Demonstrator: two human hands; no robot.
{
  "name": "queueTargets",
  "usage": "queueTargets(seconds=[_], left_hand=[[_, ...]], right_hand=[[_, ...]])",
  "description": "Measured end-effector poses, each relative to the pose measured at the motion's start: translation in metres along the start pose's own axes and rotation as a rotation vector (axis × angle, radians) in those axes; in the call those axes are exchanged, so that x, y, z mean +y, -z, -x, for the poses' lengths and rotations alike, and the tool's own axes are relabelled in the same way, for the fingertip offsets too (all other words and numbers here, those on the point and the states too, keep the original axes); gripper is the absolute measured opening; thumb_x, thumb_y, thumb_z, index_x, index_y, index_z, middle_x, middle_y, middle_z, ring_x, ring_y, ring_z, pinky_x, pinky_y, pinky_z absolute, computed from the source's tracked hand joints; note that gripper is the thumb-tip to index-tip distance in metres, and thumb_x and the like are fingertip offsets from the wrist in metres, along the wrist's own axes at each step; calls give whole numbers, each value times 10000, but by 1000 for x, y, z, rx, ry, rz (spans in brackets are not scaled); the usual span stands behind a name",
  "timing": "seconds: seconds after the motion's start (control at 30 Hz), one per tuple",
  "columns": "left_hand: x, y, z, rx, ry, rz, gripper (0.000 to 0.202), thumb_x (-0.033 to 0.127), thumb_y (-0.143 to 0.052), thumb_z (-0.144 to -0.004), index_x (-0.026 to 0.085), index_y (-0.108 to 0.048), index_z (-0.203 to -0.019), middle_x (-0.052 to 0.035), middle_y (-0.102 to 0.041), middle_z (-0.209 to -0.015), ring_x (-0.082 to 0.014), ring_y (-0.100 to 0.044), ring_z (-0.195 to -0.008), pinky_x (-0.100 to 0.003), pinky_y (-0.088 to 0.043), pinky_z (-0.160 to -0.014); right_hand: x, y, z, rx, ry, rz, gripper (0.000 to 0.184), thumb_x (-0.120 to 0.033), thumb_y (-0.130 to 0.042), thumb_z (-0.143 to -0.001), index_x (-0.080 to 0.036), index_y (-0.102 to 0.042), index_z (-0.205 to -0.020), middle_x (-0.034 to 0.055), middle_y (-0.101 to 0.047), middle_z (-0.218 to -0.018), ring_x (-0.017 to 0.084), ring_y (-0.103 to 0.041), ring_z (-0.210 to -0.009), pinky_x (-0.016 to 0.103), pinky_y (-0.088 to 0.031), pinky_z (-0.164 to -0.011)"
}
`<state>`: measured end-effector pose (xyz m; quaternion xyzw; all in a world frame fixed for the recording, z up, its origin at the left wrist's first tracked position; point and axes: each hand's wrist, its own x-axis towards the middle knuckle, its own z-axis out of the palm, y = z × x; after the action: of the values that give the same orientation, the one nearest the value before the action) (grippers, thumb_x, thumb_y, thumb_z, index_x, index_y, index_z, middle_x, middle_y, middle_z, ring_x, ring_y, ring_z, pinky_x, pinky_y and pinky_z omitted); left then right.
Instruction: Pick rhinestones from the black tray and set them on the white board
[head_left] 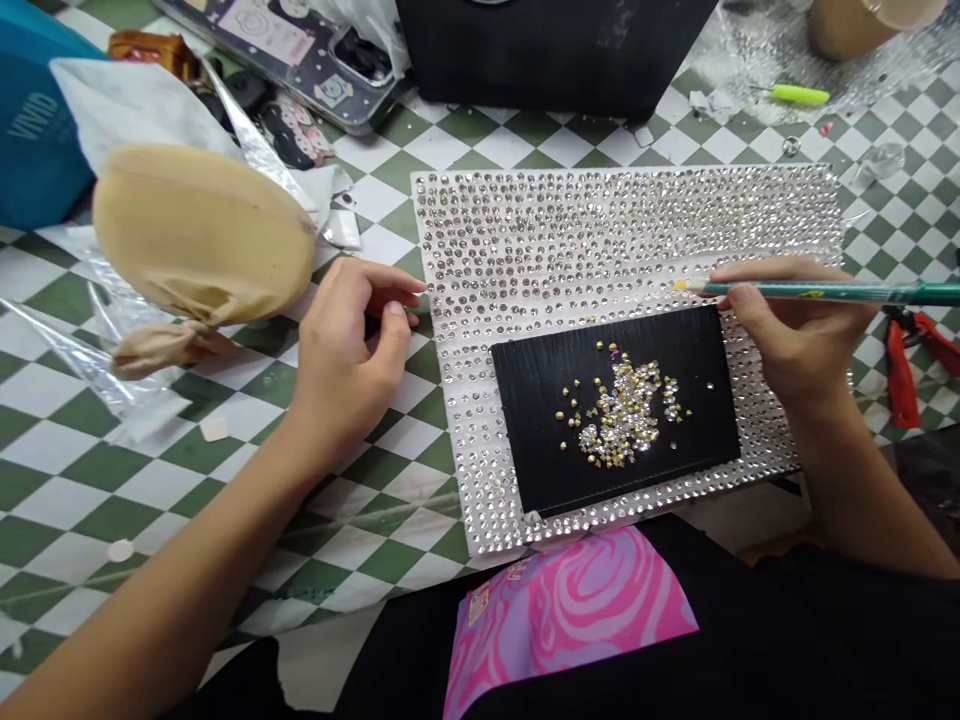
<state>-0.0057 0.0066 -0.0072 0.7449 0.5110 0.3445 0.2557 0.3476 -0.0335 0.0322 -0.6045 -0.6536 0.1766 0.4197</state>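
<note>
My right hand [799, 335] pinches a green pencil [832, 291], its pale yellow tip pointing left over the white sheet [622, 290] covered with rows of clear rhinestones. On the lower part of that sheet lies a black rectangular tray [540, 430]. Loose rhinestones [626, 415] with gold backs are heaped in its middle, a few scattered around. My left hand [356, 345] rests by the sheet's left edge, fingers loosely bent and thumb apart, with nothing visible in it. Whether its fingertips touch the sheet I cannot tell.
Left of my left hand lies a knotted beige fabric bundle [202, 235] among clear plastic cones. A phone [315, 60] and a black box [547, 60] stand behind. Red-handled pliers [902, 370], a lime-green tool [799, 94] and a cup [847, 28] are at right.
</note>
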Motion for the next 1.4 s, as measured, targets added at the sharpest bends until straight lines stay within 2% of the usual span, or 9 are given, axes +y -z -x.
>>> queueTargets(seconds=[0.1, 0.2, 0.33, 0.47, 0.63, 0.77, 1.1, 1.2, 1.4], left_hand=[[0, 0, 0, 1, 9, -3, 190, 128, -448, -860, 162, -598, -972, -14, -585, -875, -48, -555, -735, -181, -453, -703], [-1, 1, 0, 0, 18, -11, 190, 130, -446, -859, 164, -597, -969, -12, -584, -872, -53, -560, -736, -186, -453, -699], [0, 0, 0, 0, 21, -8, 186, 139, -445, -859, 160, -597, -965, -15, -584, -877, -56, -565, -737, -193, -453, -698], [0, 0, 0, -4, 25, -10, 190, 150, -440, -860, 162, -597, -967, -14, -588, -877, -57, -558, -728, -201, -446, -689], [0, 0, 0, -11, 30, -9, 187, 157, -435, -863, 173, -593, -961, -5, -579, -867, -61, -549, -723, -212, -444, -688], [0, 0, 0, -6, 37, -4, 188, 152, -444, -854, 183, -595, -962, -8, -583, -877, -64, -556, -723, -218, -445, -683], [2, 0, 0, -1, 49, 5, 186, 143, -450, -847, 185, -598, -951, -16, -589, -875, -73, -562, -724, -227, -447, -685], [2, 0, 1, -1, 48, 9, 188, 143, -448, -848, 176, -600, -953, -18, -591, -878, -70, -561, -726, -223, -447, -686], [1, 1, 0, -7, 42, 7, 188, 140, -447, -849, 172, -600, -955, -21, -590, -886, -69, -562, -727, -226, -453, -691]], right_hand=[[-4, 3, 6, 79, 17, -80, 118, -152, -677, -784, -182, -755, -867, 13, -723, -799, 93, -652, -654, 244, -514, -603], [-14, 7, 20, 66, 29, -119, 170, -116, -668, -771, -206, -763, -879, 10, -719, -794, 107, -658, -662, 255, -512, -592], [-21, 10, 44, -45, 29, -164, 251, -78, -642, -748, -221, -755, -920, 19, -726, -823, 187, -703, -787, 346, -552, -711], [-18, 7, 57, -43, 83, -194, 288, -65, -633, -722, -235, -743, -926, -2, -719, -800, 228, -715, -836, 427, -580, -791], [-17, 4, 59, -38, 78, -182, 320, -81, -618, -758, -296, -738, -961, -21, -712, -802, 209, -705, -825, 446, -585, -824], [-21, 2, 57, -13, 92, -134, 345, -92, -623, -764, -336, -736, -981, -30, -714, -805, 222, -711, -846, 425, -575, -770], [-27, -1, 54, -74, 87, -27, 390, -111, -646, -765, -398, -713, -1020, -36, -717, -824, 205, -684, -807, 412, -564, -710], [-30, -2, 52, -29, 57, -82, 331, -108, -646, -755, -349, -735, -964, -27, -717, -806, 194, -680, -767, 388, -544, -675], [-24, -2, 32, 237, 53, -61, 120, -143, -673, -741, -205, -747, -811, 0, -710, -737, 122, -635, -600, 298, -479, -539]])
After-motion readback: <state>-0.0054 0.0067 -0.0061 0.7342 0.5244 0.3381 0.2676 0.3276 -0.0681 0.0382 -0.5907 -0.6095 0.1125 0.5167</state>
